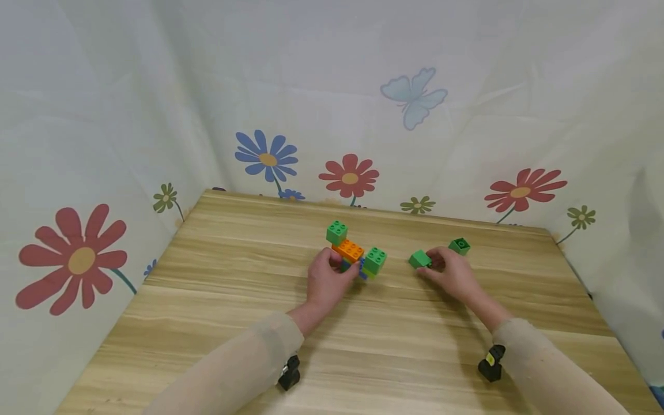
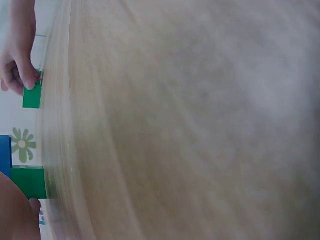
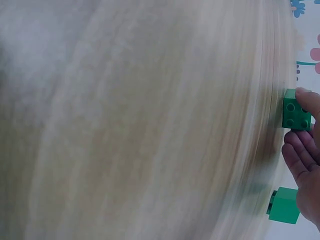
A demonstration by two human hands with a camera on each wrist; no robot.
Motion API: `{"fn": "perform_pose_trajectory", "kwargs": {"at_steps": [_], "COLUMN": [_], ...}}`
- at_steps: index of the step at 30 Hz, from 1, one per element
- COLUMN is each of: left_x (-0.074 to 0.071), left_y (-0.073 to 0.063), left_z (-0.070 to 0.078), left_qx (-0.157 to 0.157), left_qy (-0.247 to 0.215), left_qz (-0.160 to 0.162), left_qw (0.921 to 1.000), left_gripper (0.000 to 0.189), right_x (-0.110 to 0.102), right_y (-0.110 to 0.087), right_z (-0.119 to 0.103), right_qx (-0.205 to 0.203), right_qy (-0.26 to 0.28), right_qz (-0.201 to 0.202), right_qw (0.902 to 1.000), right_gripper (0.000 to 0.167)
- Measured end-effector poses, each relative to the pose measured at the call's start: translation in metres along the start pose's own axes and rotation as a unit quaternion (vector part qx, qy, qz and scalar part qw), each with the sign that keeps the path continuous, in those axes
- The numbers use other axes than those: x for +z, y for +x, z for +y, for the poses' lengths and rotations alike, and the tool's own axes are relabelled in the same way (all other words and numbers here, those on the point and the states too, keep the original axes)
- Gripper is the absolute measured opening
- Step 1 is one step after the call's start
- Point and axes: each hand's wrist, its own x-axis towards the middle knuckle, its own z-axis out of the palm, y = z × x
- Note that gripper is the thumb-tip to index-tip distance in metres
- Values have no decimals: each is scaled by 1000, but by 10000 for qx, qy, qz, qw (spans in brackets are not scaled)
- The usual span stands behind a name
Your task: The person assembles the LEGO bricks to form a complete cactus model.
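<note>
My left hand [image 1: 328, 276] grips a built piece of toy building bricks, thumb and fingers on its near side. An orange brick [image 1: 349, 249] lies across its middle, with green bricks [image 1: 337, 231] at both ends. Blue and lime parts show beneath the right end, partly hidden. In the left wrist view, a blue brick [image 2: 5, 155] and a green one [image 2: 30, 182] show beside that hand. My right hand [image 1: 452, 271] pinches a separate green brick [image 1: 419, 259] on its side; its studs face the right wrist camera. Another loose green brick [image 1: 459, 246] lies just behind this hand, its hollow underside partly visible.
The bricks and both hands are over a wooden table [image 1: 228, 259]. Behind its far edge hangs a white cloth [image 1: 321, 104] printed with flowers and a butterfly. Small black devices [image 1: 289, 373] sit at both wrists.
</note>
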Motion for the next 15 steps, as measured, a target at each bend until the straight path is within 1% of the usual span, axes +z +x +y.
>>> {"fn": "perform_pose_trajectory", "kwargs": {"at_steps": [5,15], "left_x": [0,-1], "left_y": [1,0], "left_z": [0,0], "left_qx": [-1,4], "left_qy": [-28,-34], "left_qz": [-15,-3], "left_qw": [10000,10000], "left_gripper": [34,35], "right_x": [0,1], "right_y": [1,3], "right_z": [-1,0], "right_qx": [-44,-118], "right_qy": [173,581], "right_qz": [80,397], "right_qw": [9998,9974], "right_gripper": [45,42]}}
